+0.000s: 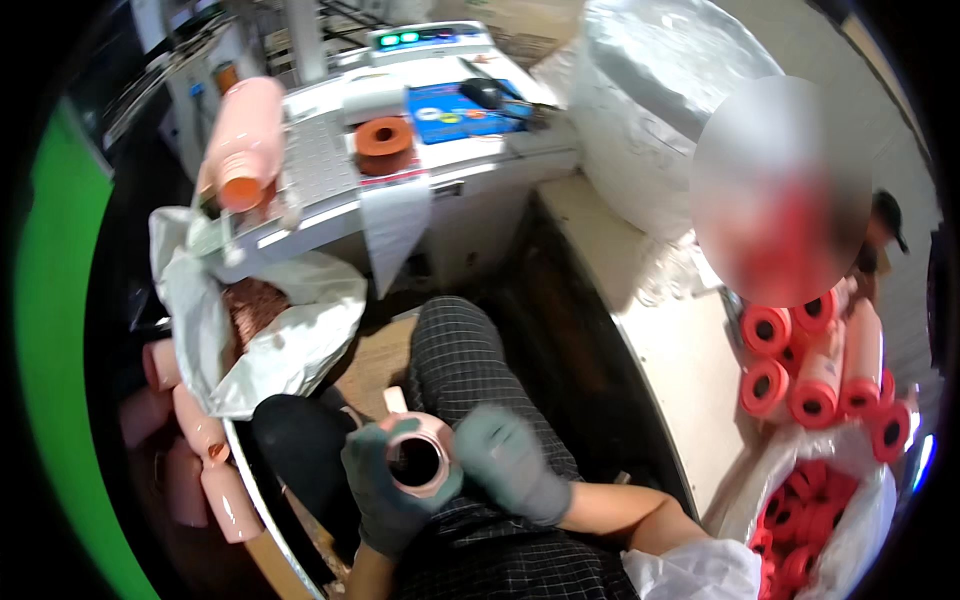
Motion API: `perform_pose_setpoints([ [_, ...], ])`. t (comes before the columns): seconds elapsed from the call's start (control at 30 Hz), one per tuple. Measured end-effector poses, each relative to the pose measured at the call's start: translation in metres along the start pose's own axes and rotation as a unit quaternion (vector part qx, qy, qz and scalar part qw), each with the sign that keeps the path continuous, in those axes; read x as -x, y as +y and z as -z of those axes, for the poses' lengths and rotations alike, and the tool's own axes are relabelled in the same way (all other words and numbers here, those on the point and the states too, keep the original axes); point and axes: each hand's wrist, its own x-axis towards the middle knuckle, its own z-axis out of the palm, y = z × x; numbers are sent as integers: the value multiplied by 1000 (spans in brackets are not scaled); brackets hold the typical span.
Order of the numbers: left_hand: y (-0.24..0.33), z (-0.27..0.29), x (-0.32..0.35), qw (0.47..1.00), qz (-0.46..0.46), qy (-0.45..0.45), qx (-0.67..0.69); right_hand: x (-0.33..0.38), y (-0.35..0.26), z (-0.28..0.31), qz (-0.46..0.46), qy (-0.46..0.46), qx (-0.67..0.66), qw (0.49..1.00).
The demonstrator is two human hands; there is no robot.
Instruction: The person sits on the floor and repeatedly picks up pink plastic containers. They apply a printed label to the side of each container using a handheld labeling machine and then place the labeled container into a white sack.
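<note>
My left hand [385, 490], in a grey-green work glove, is wrapped round a pink hollow piece [428, 428] above my lap. Its round, dark opening faces up, and a pale stub juts from its far side. My right hand [508, 462], gloved alike, is close against the right side of that piece. Motion blurs its fingers, so whether they grip anything does not show. A large pink bottle-shaped piece [246, 145] with an orange-brown mouth lies on the machine at the far left.
A white machine [480, 165] with a lit panel stands ahead, bearing an orange-brown ring [384, 140]. At left, a white sack [310, 300] holds brownish bits beside several pink bottles [228, 500]. Pink cylinders with red ends [815, 385] fill the right, below a blurred patch.
</note>
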Motion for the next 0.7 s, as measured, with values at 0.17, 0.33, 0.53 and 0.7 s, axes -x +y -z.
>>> perform_pose_setpoints([
  [0.17,-52,15,28,985,134,69,80,-61,-31,9,154,206,-363,896],
  [0.33,5,18,3,995,-45,-24,-86,-168,-35,-79,162,-101,-48,980],
  [0.53,-4,22,19,997,74,-27,19,-152,6,-15,232,74,-8,970],
  [0.7,-30,27,22,997,28,-43,52,-67,140,181,-44,386,77,918],
])
